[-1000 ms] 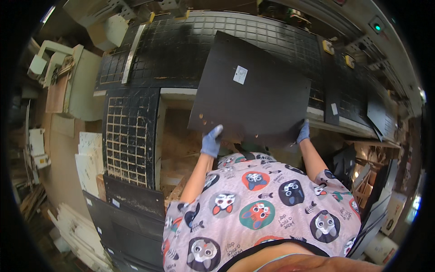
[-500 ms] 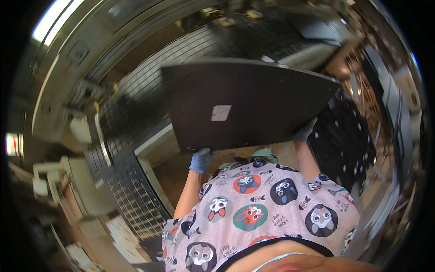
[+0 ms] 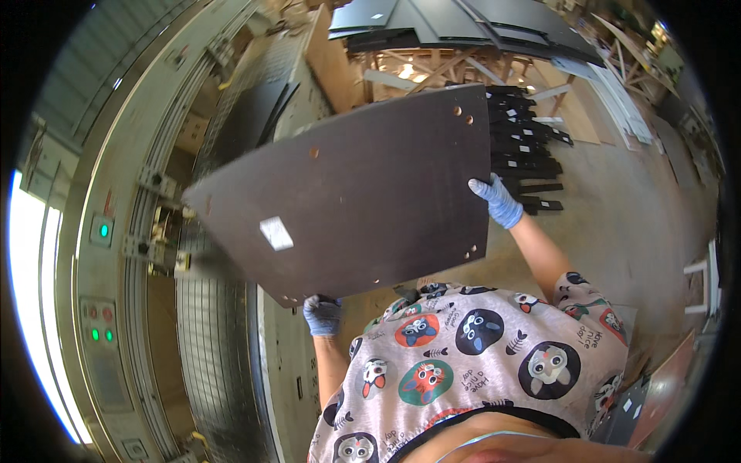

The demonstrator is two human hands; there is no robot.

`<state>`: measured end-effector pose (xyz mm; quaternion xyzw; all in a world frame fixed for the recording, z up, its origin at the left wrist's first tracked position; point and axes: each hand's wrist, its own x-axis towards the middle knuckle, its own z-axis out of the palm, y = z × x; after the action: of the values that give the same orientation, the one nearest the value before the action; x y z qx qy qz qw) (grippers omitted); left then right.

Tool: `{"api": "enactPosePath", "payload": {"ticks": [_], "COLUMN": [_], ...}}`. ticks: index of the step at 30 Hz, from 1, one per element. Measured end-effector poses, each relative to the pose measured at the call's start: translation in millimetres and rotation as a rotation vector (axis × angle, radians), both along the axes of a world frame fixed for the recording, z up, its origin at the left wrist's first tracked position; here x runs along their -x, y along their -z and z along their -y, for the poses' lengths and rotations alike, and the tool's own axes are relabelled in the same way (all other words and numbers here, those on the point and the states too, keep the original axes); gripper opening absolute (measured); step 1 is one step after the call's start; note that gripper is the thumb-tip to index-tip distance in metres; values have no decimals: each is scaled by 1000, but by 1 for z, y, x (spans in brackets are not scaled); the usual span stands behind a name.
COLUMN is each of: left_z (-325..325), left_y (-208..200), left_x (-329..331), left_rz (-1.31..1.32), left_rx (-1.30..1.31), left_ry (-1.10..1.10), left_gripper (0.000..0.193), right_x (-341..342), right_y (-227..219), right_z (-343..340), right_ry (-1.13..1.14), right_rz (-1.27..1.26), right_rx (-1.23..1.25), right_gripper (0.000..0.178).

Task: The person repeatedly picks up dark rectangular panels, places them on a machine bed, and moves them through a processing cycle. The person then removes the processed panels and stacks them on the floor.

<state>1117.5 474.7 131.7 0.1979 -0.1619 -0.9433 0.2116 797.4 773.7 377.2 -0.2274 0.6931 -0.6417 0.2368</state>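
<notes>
A large dark brown panel [image 3: 370, 193] is held up in front of me, tilted, with a white label [image 3: 276, 233] on its face. Drilled holes show along its edges and near its corners. My left hand [image 3: 323, 315], in a blue glove, grips the near edge close to the left corner. On the right edge, my right hand [image 3: 500, 202], gloved as well, is closed with the thumb over the face. Its other fingers are hidden behind the panel.
A machine with green-lit buttons [image 3: 104, 231] runs along the left, beside a gridded conveyor belt [image 3: 220, 347]. Dark panels [image 3: 432, 19] lie stacked at the back. Narrow black strips [image 3: 525, 139] are piled behind the panel's right edge. A white stool-like frame [image 3: 698, 285] stands far right.
My view has swung round to the right, bringing the stacked panels and floor into sight. The panel stays in both hands; its right side now stands taller, with my right hand higher along that edge.
</notes>
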Motion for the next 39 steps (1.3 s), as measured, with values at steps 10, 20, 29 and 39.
{"api": "enactPosePath", "payload": {"ticks": [10, 20, 29, 39], "left_z": [113, 74, -15, 2], "left_y": [-95, -143, -228, 32], "left_x": [232, 320, 267, -26], "left_rz": [161, 129, -162, 692], "left_rx": [-99, 168, 516, 530], "left_ry": [276, 555, 464, 5], "left_gripper": [32, 41, 57, 46], "right_x": [60, 66, 80, 241], "right_y": [-48, -58, -42, 20], "right_z": [65, 21, -1, 108], "right_ry": [205, 194, 325, 283], "right_rz": [483, 652, 437, 643], "right_rx": [166, 316, 706, 1022], "right_gripper": [34, 34, 41, 32]}}
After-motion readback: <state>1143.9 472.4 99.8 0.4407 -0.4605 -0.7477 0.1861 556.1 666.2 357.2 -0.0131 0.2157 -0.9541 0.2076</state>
